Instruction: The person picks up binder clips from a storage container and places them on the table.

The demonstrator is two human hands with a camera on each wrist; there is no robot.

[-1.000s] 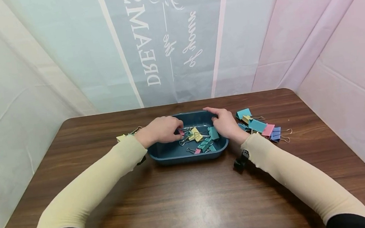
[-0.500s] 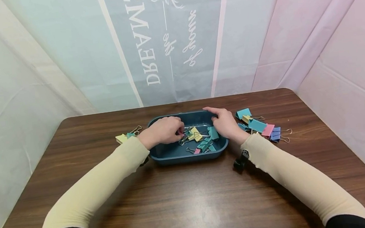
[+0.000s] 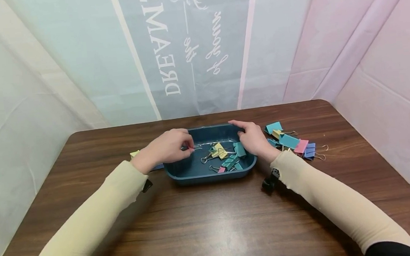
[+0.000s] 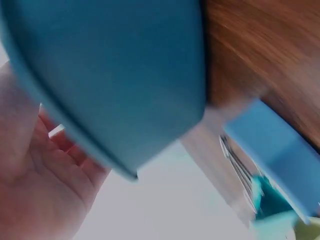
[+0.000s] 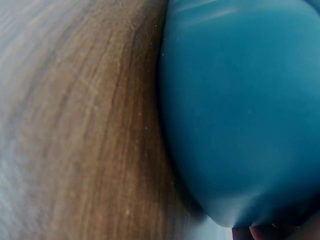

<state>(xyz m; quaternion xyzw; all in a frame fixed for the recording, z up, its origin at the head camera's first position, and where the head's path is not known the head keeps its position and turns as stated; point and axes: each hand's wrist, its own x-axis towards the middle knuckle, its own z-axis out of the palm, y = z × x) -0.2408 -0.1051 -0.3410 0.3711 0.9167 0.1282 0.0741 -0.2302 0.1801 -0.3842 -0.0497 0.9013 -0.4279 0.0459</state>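
Observation:
A dark teal tray (image 3: 213, 178) stands near the far side of the table. In the head view my left hand (image 3: 168, 146) is over its left end, pinching a pink binder clip (image 3: 191, 148) whose wire handles point right; the fingers hide most of it. My right hand (image 3: 254, 139) holds the tray's right end, thumb at the inside and index finger stretched along the far rim. Inside lie several binder clips, among them a yellow clip (image 3: 221, 151) and a teal clip (image 3: 239, 149). The left wrist view shows my left palm (image 4: 45, 190) beside the tray wall.
On the table (image 3: 220, 224) right of the tray is a loose pile of binder clips, including a pink clip (image 3: 301, 146) and a blue clip (image 3: 310, 150). Left of the tray, partly hidden under my left wrist, lie more clips, one a blue clip (image 4: 275, 155).
My left hand has drawn left from the middle of the tray towards its left end, bringing the pink binder clip with it. The right hand keeps its place on the tray.

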